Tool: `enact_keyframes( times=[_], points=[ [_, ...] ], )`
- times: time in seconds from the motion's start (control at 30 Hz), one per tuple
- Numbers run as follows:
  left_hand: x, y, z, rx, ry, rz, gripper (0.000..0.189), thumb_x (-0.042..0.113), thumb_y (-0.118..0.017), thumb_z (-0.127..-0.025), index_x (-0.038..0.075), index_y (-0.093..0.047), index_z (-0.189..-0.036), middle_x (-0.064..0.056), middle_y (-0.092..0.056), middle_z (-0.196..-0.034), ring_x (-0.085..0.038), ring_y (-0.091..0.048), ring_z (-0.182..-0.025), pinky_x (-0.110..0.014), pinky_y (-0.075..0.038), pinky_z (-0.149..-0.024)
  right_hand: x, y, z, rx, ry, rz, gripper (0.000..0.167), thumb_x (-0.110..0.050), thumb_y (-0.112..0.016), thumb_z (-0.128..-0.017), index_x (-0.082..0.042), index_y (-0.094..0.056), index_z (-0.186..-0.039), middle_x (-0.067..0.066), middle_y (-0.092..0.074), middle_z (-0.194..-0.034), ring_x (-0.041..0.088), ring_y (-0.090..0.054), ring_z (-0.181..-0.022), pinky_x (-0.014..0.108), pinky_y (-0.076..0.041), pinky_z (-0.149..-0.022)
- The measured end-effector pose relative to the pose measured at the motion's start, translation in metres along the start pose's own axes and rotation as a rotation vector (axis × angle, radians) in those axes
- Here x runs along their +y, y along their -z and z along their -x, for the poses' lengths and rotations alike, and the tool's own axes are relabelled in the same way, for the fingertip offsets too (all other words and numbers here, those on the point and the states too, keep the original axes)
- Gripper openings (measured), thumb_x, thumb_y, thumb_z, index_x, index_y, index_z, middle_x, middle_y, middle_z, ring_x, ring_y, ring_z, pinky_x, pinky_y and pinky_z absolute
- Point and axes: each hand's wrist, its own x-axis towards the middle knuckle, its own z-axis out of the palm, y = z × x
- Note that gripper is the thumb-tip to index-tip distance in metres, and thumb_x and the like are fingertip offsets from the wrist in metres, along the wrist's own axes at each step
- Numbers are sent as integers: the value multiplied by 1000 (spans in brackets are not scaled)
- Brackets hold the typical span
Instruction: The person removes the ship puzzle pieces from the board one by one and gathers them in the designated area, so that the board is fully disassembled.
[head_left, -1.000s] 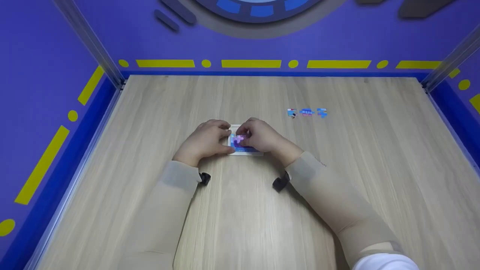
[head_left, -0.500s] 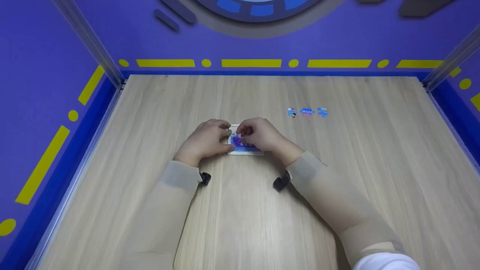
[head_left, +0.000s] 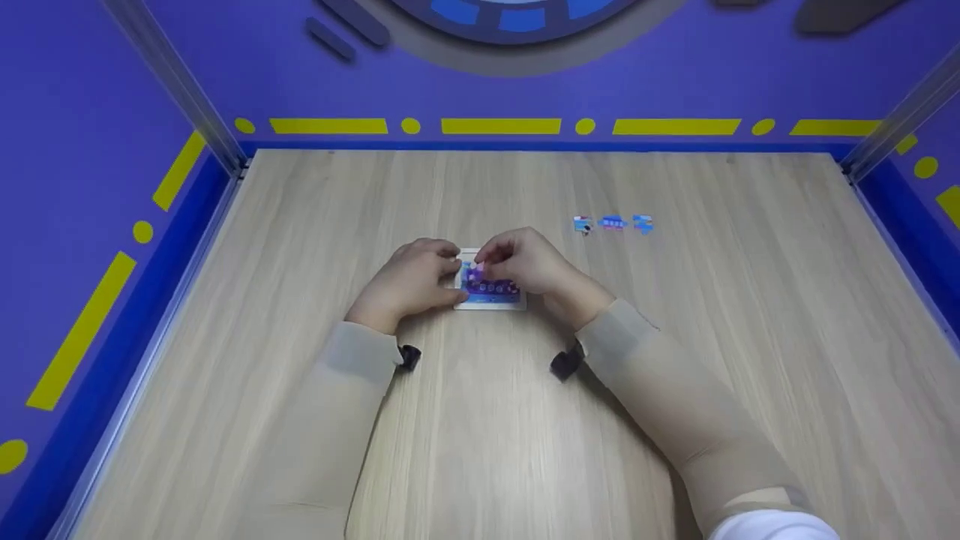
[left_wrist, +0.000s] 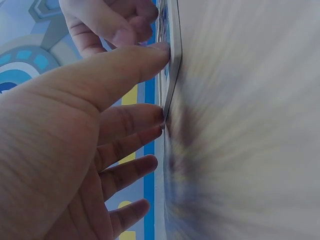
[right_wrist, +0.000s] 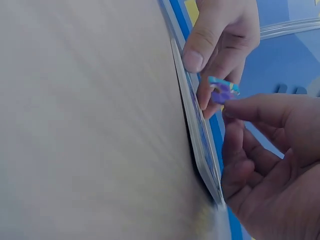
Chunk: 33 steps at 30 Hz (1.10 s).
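Observation:
A small jigsaw puzzle in a white tray frame [head_left: 491,307] lies mid-table, with purple and blue picture parts inside. My left hand [head_left: 411,277] rests at its left side, thumb on the near corner and fingers straight along the edge. In the left wrist view the left thumb [left_wrist: 145,60] presses the frame's rim. My right hand [head_left: 536,261] is over the frame, pinching a puzzle piece [right_wrist: 223,91] between thumb and index finger. That piece shows purple and turquoise and is held tilted above the picture. The hand hides the puzzle's upper right part.
Three loose puzzle pieces lie in a row behind and to the right of the frame: a left piece [head_left: 583,224], a middle piece [head_left: 613,223] and a right piece [head_left: 643,223]. Blue walls with yellow markings [head_left: 502,126] bound the wooden table [head_left: 465,420].
My right hand has lifted slightly away and to the right, the pinched piece turning in its fingers. More of the purple picture in the frame now shows. The left hand has stayed put.

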Motion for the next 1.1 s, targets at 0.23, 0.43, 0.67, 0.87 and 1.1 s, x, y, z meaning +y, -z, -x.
enact_keyframes(
  times=[0.23, 0.43, 0.67, 0.87, 1.1],
  points=[
    [0, -2, 1, -7, 27, 5, 64, 45, -83, -103, 8, -70, -154, -9, -60, -168, -34, -49, -163, -53, -33, -141, 3, 24, 12, 24, -103, -61, 19, 1, -77, -101, -8, -85, -115, 2, -71, -106, 18, -63, -103, 26, -58, -84],
    [0, -2, 1, -13, 45, 6, 65, 44, -83, -103, 9, -69, -155, -8, -59, -170, -34, -48, -165, -52, -32, -142, 17, 50, 22, 53, -169, -89, 23, 0, -74, -103, -8, -82, -122, 7, -68, -113, 20, -65, -102, 27, -62, -83],
    [0, -1, 1, -17, 31, 0, 64, 44, -83, -103, 9, -70, -155, -9, -58, -170, -34, -47, -165, -52, -31, -143, 30, 77, 32, 71, -141, 60, 26, -7, -72, -107, -6, -80, -132, 12, -66, -123, 22, -65, -106, 22, -63, -85],
    [1, 1, 1, -24, 26, 3, 63, 44, -82, -104, 9, -71, -154, -9, -58, -170, -35, -46, -165, -53, -31, -142, 38, 98, 40, 87, -173, 43, 32, -10, -74, -107, -2, -78, -138, 10, -68, -119, 19, -70, -100, 21, -65, -84],
    [1, 1, 3, -27, 31, 12, 64, 44, -82, -104, 8, -70, -155, -9, -58, -171, -35, -46, -166, -54, -31, -143, 49, 122, 50, 119, -203, -4, 34, -5, -76, -105, 8, -75, -136, 0, -75, -108, 5, -73, -87, 19, -66, -79]
  ],
)
